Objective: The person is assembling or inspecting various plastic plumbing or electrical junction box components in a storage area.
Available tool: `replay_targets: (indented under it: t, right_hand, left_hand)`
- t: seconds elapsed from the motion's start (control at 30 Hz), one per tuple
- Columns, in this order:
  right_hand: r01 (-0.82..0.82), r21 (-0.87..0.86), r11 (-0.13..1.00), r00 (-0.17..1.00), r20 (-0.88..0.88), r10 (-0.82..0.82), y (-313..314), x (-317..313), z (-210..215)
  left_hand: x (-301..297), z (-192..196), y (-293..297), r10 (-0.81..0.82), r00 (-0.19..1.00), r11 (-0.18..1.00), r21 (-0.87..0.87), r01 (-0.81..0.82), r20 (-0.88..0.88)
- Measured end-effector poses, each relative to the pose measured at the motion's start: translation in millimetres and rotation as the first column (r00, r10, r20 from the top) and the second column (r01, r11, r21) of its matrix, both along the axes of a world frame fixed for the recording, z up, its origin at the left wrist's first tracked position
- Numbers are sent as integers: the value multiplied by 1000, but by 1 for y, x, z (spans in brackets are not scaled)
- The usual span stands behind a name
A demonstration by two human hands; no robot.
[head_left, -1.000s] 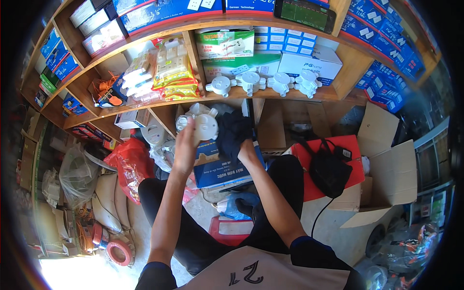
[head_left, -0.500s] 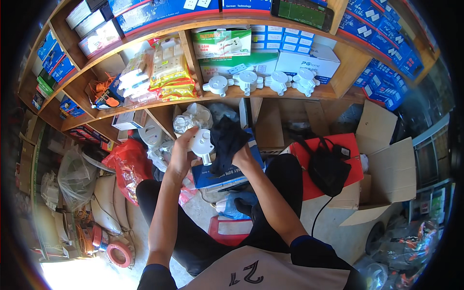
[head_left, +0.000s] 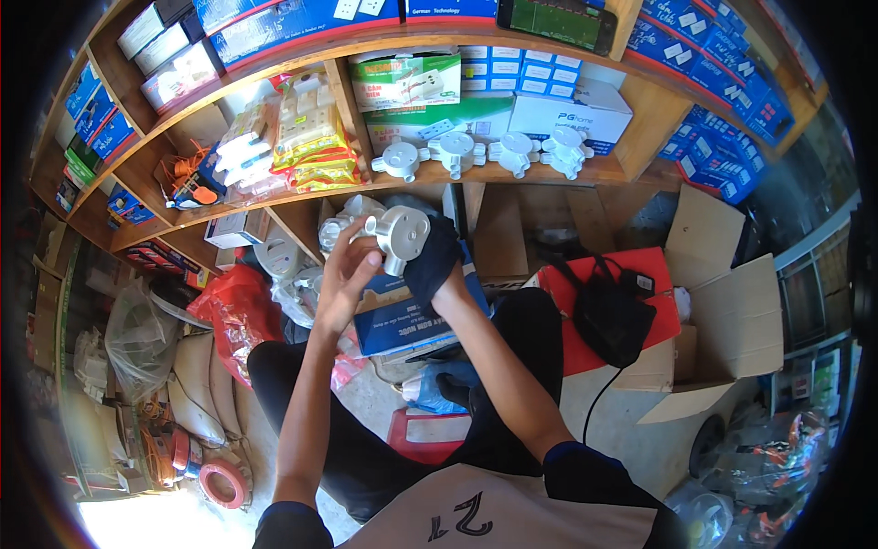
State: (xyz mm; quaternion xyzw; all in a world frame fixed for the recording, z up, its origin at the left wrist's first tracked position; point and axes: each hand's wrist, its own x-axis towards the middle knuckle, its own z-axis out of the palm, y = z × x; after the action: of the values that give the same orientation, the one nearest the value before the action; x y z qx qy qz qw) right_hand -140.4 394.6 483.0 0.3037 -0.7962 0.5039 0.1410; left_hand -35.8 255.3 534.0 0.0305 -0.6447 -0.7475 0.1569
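Observation:
A white round conduit junction box (head_left: 405, 234) with short pipe spouts is held up between my two hands, its round face turned toward me. My left hand (head_left: 344, 279) has curved fingers at the box's left side, by a spout, and the thumb lies just below. From the right, my right hand (head_left: 448, 295) is wrapped in a black cloth (head_left: 433, 265) pressed against the box's edge; the cloth hides most of its fingers. Beyond my hands, several similar white junction boxes (head_left: 457, 154) stand in a row on the wooden shelf (head_left: 430, 183).
Below my hands lies a blue carton (head_left: 402, 316). A red box (head_left: 599, 311) with a black bag (head_left: 615, 316) on it sits to the right, beside an open cardboard box (head_left: 732, 320). A red plastic bag (head_left: 240, 311) lies left. A phone (head_left: 558, 23) leans on the upper shelf.
The junction box has moved up and turned, so its spouts point left and down. My left thumb has come off its face. The black cloth is now behind its right edge.

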Motion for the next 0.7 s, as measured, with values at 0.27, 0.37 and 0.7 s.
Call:
replay_targets:
  t: [0.27,0.37,0.7]
  right_hand:
    - [-176,76,981,967,-172,187,3,-1,-30]
    - [-263,-76,962,964,18,265,-1,-2,-41]
    - [-188,-75,979,979,62,193,-6,29,7]
  left_hand:
    - [-10,-12,-15,322,944,912,-294,-286,78]
    - [-9,-8,-19,226,933,950,-276,-147,281]
    - [5,5,7,-181,969,975,-101,200,168]
